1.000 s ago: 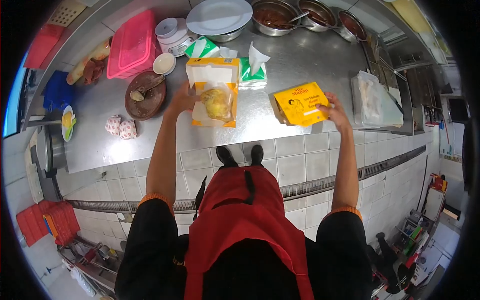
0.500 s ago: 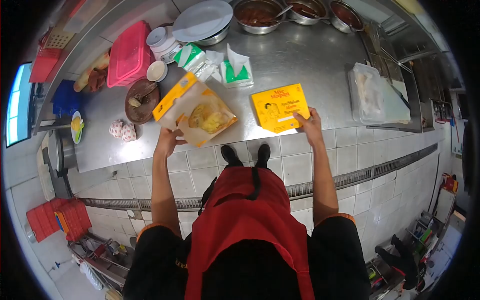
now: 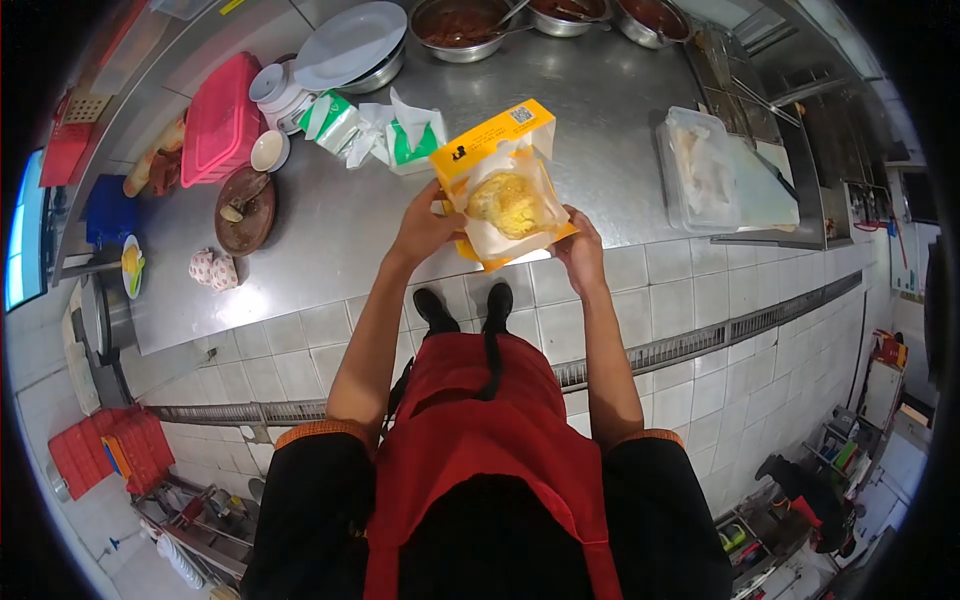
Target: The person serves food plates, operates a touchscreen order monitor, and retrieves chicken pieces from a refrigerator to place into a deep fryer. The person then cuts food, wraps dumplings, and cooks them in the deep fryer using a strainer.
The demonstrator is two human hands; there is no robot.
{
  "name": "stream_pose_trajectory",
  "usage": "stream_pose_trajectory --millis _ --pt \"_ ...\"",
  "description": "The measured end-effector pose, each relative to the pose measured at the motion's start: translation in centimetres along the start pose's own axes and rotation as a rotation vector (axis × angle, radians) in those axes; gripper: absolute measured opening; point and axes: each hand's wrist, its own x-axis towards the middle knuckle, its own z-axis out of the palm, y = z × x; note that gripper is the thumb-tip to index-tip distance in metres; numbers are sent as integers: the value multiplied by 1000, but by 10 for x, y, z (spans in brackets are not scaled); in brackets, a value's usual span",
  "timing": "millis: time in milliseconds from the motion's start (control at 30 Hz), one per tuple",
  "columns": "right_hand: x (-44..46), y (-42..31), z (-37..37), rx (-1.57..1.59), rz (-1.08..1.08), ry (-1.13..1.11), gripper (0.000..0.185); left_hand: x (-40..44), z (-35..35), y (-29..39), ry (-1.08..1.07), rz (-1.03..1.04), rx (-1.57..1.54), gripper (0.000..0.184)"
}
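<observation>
Scanning the steel bench [image 3: 590, 100] through my feed, I pick out two patterned bundles [image 3: 213, 270] well to the left of the open yellow box [image 3: 497, 130], then a pink basket [image 3: 220, 120] left of it and farther back. A brown mortar [image 3: 245, 240] sits nearer the box, also on its left. Tissue packs [image 3: 412, 155] lie just behind the box's left side. I see the left hand [image 3: 425, 225] gripping the box's left edge; the box is over the bench's near edge, lid raised, yellow food [image 3: 510, 205] on paper inside. The right hand [image 3: 580, 250] grasps its lower right corner. Well right of the box sits a clear container [image 3: 725, 212].
</observation>
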Motion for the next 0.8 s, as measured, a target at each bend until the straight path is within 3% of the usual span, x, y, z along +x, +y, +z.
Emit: stream_pose_trajectory --millis 67,167,300,367,467,567,600,667,733,800 --pt "-17 -16 7 -14 -21 51 39 0 1 3 96 30 144 61" --pt "-25 -23 12 -152 -70 57 43 0 -5 2 63 96 381 63" --pt "-25 -17 16 -330 -148 20 42 3 8 -5 241 301 343 63" --pt "-25 -11 16 -307 -151 9 39 10 12 0 277 205 28 61" --pt "-22 3 8 -318 -215 8 36 34 8 -9 386 131 -102 56" --pt "-33 -6 15 -282 -222 34 36 52 -6 -23 477 114 -1 50" --pt "-37 -10 19 -207 -173 55 37 45 -9 -14 475 114 0 50" --pt "-28 -13 17 -241 -209 106 38 16 -12 12 179 -261 -108 59" --pt "-9 -18 9 -270 -245 167 39 -2 -9 -6 206 -276 -190 62" --pt "20 -23 -3 -612 -413 281 35 -25 -4 -13 233 -293 -278 67"
